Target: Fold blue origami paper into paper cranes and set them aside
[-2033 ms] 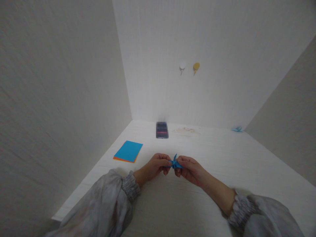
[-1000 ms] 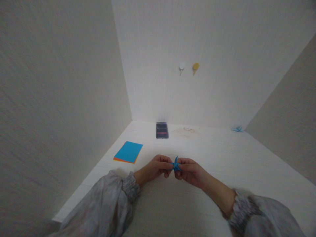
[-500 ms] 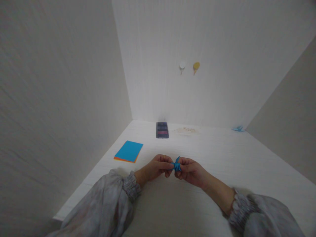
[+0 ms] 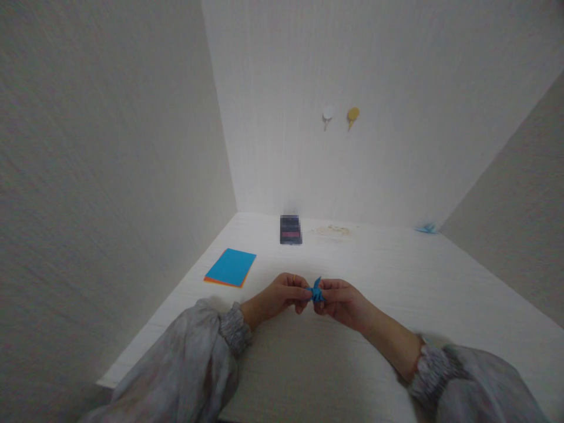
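A small folded blue paper figure (image 4: 316, 291) is pinched between both hands just above the white table (image 4: 396, 276). My left hand (image 4: 282, 295), with a ring on one finger, grips its left side with closed fingers. My right hand (image 4: 341, 299) holds the right side, fingers curled and pressed together. A pointed tip of the figure sticks up between the fingertips; the rest of the paper is hidden by the fingers.
A stack of coloured paper sheets (image 4: 230, 267), blue on top, lies at the left. A dark phone-like object (image 4: 290, 229) rests near the back wall. Another blue paper figure (image 4: 426, 228) sits at the far right corner. Two hooks (image 4: 339, 116) hang on the wall.
The hands have drawn closer together and the blue figure's spread parts have been pressed narrower. The view has shifted slightly.
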A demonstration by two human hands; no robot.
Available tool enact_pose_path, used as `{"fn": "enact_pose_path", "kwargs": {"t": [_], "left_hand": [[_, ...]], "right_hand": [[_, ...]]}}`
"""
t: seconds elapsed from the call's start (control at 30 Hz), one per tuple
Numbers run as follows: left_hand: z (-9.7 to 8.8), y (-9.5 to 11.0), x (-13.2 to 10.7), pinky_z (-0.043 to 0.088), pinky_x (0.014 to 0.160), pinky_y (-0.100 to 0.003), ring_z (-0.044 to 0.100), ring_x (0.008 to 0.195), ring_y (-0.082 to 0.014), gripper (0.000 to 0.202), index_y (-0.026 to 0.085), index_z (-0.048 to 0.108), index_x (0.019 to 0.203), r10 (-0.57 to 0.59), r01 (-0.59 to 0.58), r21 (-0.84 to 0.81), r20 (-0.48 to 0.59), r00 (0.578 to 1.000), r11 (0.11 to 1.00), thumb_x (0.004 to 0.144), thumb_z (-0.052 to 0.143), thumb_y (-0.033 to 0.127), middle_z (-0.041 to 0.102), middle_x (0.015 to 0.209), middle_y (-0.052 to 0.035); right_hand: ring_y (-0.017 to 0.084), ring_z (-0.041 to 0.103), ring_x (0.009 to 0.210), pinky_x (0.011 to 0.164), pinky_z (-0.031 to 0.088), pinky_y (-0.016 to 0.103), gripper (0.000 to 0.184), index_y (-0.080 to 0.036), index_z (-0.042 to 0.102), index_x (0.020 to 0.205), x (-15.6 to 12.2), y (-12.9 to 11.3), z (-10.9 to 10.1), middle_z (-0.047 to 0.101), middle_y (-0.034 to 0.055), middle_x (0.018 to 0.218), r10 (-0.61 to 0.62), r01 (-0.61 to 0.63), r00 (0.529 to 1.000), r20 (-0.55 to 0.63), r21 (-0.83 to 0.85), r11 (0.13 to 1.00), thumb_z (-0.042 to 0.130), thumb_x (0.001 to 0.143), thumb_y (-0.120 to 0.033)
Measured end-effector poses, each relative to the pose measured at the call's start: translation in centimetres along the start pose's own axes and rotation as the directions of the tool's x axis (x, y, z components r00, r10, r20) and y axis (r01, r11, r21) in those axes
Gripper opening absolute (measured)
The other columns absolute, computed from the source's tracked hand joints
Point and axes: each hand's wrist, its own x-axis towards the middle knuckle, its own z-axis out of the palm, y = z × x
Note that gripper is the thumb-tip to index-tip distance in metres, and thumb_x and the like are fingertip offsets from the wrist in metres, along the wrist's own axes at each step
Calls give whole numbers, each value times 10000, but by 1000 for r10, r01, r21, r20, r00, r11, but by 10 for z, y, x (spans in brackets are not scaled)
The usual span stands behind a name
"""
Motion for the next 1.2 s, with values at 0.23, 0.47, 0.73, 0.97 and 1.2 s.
{"fn": "enact_pose_path", "kwargs": {"t": [0.23, 0.47, 0.73, 0.97, 1.2], "left_hand": [[2, 1, -1, 351, 378, -171, 472, 377, -61, 214, 85, 576, 600, -15, 15, -5, 8, 1000, 1000, 552, 698, 255, 561, 479, 1], [-1, -2, 1, 368, 396, -178, 476, 389, -63, 215, 84, 571, 614, 1, -1, -18, 5, 1000, 1000, 556, 705, 242, 559, 490, 2], [-4, -4, 2, 397, 416, -186, 496, 419, -73, 197, 83, 583, 627, 31, -31, -22, 21, 999, 999, 584, 689, 244, 569, 515, -6], [-6, -6, 3, 378, 403, -176, 484, 406, -64, 173, 75, 591, 617, 21, -22, 28, 27, 999, 999, 601, 673, 226, 565, 502, -5], [-6, -5, 3, 363, 377, -165, 463, 378, -57, 138, 83, 574, 593, 18, -19, 21, 34, 999, 1000, 604, 653, 196, 555, 479, 4]], "right_hand": [[97, 523, 521, 515, 346, 228, 164, -95, 620, 684, -1, -1, 4, 582, 20, 574, 7, -7, 1000, 22, 9, 1000, 722, 611, -201], [88, 510, 537, 533, 345, 225, 139, -95, 624, 714, -1, -1, 2, 585, 23, 604, -27, 27, 1000, 11, -29, 999, 689, 658, -204], [94, 510, 533, 537, 358, 232, 124, -105, 616, 719, 1, 0, 0, 571, 14, 588, -46, 45, 998, -31, -43, 998, 669, 673, -208], [81, 485, 498, 510, 343, 226, 133, -101, 598, 670, 1, 0, 3, 542, 1, 549, -24, 21, 998, -53, -65, 998, 650, 686, -223], [81, 482, 476, 483, 315, 218, 113, -101, 592, 672, 0, 0, 2, 555, 6, 525, -8, 6, 999, -31, -86, 996, 645, 672, -201]]}}
